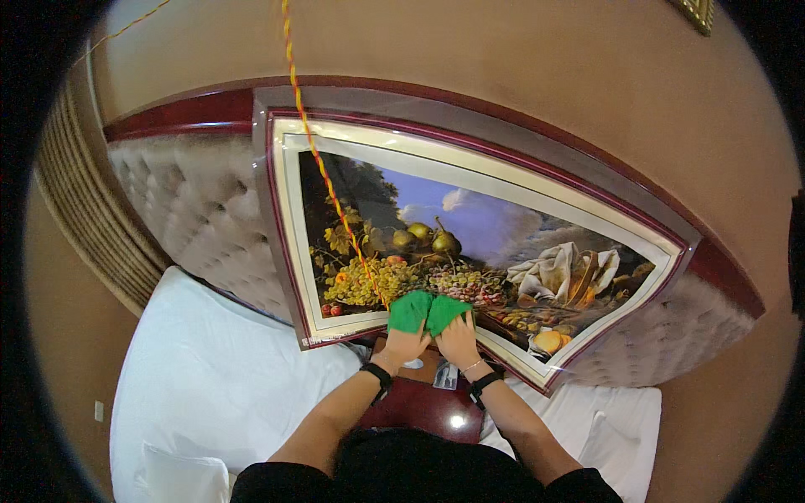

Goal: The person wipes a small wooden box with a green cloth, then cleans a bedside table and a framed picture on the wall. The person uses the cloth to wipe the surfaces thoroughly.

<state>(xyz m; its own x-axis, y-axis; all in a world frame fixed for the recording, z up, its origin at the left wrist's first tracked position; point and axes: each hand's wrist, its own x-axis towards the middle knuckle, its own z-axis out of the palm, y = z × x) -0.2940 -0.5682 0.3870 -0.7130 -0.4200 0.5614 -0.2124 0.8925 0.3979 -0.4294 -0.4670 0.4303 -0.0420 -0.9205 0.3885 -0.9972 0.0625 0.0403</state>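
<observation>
A green cloth (410, 312) is pinched up in front of me, low at the middle of a large framed fruit picture (495, 210). My left hand (406, 342) grips its left part, and my right hand (457, 340) grips the right part close beside. The cloth hides most of the fingertips. From above, a twisted yellow and red cord (323, 172) hangs across the picture and ends at the cloth's left side. Whether the cord is held or only passes behind cannot be made out. Dark bands circle both wrists.
The picture stands against a tufted grey headboard (193, 210) with dark red trim. White bedding (218, 360) spreads on the left, with more white bedding (579, 427) on the right. Below my hands is a glossy dark red surface (419, 409). A beige curtain (92, 193) hangs at far left.
</observation>
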